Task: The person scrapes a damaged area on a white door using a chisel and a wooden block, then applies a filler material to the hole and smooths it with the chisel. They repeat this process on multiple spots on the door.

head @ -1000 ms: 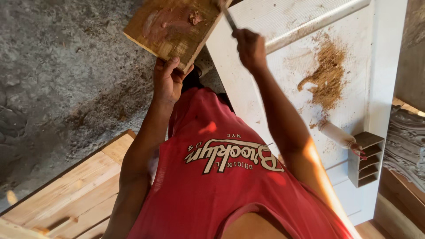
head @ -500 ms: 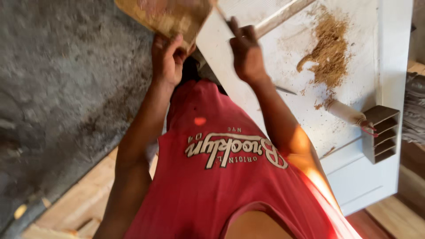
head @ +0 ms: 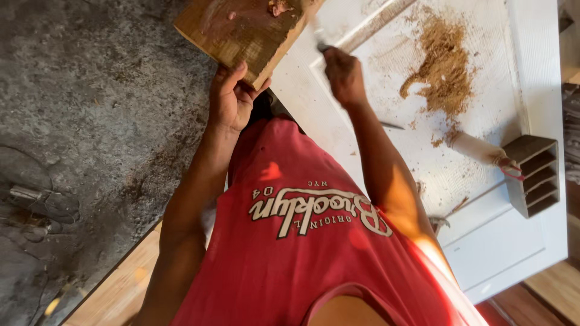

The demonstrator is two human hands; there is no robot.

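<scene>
My left hand (head: 232, 99) grips the near edge of a flat wooden board (head: 241, 27), held up above the ground, with smears of brownish paste on its top face. My right hand (head: 341, 72) is closed on a thin metal tool (head: 320, 45) whose blade points up toward the board's right edge; the blade end is blurred. Both arms reach forward over my red sleeveless shirt (head: 302, 241). Below the right hand lies a white panelled door (head: 483, 241) laid flat.
On the white door sit a heap of brown sawdust (head: 444, 66), a pale cylinder with a string tied round it (head: 477, 148) and a small slatted wooden block (head: 534, 175). Rough grey ground (head: 78, 121) lies at left, wooden planks (head: 115, 290) lower left.
The view has shifted a little. My right hand has moved up toward the board's right edge with the tool. The left hand keeps its grip on the board.
</scene>
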